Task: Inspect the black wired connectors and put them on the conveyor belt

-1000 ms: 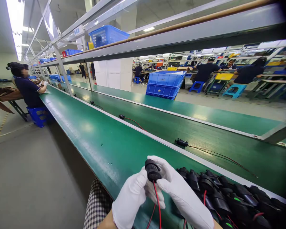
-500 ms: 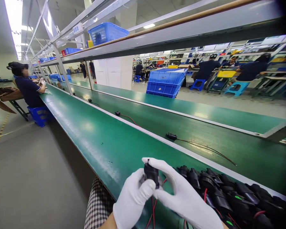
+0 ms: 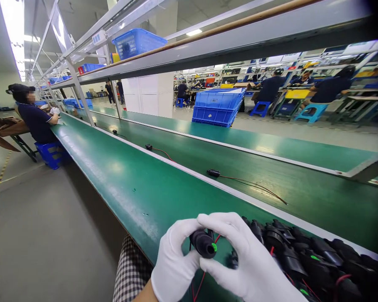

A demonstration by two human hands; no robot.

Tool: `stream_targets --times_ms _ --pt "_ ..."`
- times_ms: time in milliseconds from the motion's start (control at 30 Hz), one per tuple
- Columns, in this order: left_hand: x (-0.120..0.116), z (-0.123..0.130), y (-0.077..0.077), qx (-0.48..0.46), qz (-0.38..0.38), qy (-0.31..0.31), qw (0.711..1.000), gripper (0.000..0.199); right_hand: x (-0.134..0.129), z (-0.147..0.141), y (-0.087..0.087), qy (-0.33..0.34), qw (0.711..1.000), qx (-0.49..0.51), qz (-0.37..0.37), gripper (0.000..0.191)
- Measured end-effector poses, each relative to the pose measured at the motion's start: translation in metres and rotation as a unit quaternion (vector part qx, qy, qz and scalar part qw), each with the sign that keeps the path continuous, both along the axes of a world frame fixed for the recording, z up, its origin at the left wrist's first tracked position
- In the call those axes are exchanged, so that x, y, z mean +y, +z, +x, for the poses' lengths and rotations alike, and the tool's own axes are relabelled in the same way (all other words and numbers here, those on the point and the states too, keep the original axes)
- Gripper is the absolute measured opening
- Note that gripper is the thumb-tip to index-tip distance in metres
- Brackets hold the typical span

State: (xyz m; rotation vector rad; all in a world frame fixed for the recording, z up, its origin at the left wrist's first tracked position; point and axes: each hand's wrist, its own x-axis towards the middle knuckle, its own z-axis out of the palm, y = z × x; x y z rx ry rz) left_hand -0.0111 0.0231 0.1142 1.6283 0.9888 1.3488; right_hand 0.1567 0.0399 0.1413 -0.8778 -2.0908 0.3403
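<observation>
Between my two white-gloved hands is a small black pump-like unit (image 3: 204, 244), its round, stepped end turned toward me with a bright green spot at the opening. My left hand (image 3: 174, 262) closes around its left side with thumb and fingers. My right hand (image 3: 244, 256) curves over it from the right, fingertips at its top and thumb near its lower edge. Red and dark wires (image 3: 199, 287) hang below it. Just right of my right hand lies a pile of similar black units (image 3: 296, 249), some with green spots and red wires; my right hand hides part of it.
On the green belt (image 3: 182, 155) beyond the white rail (image 3: 176, 166), several wired black units (image 3: 213, 173) lie spaced apart. A metal shelf (image 3: 208, 48) with a blue basket (image 3: 138, 43) runs overhead. A co-worker (image 3: 34, 115) sits at the bench's far left.
The black unit in my hands has tipped so that its end and green spot face me. My right fingers have come closer over it. Units on the belt have shifted left.
</observation>
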Motion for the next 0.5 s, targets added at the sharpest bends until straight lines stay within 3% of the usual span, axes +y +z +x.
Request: stream_targets --times_ms 67,133,233,300,367,433,500 --pt "-0.001 0.002 -0.005 0.016 0.045 0.025 0.999 0.035 0.000 -0.001 0.002 -0.010 0.999 0.018 -0.048 0.053" --pt "-0.003 0.005 -0.011 0.031 0.084 0.069 0.994 0.042 0.001 -0.002 0.005 -0.022 0.986 0.065 -0.151 0.038" --pt "-0.006 0.009 -0.016 0.070 0.094 0.144 0.983 0.052 0.004 -0.004 0.012 -0.018 0.939 0.161 -0.303 0.025" --pt "-0.007 0.009 -0.015 0.081 0.065 0.158 0.982 0.046 0.006 -0.005 0.015 -0.007 0.916 0.190 -0.354 0.027" --pt "-0.007 0.007 -0.009 0.052 0.008 0.133 0.990 0.036 0.009 -0.005 0.013 0.014 0.903 0.196 -0.381 0.029" --pt "-0.007 0.006 -0.002 -0.027 -0.075 0.061 0.995 0.034 0.011 -0.005 0.007 0.060 0.888 0.207 -0.405 0.030" --pt "-0.007 0.006 0.002 -0.141 -0.152 -0.031 0.978 0.036 0.013 -0.003 0.001 0.113 0.870 0.219 -0.426 0.035"
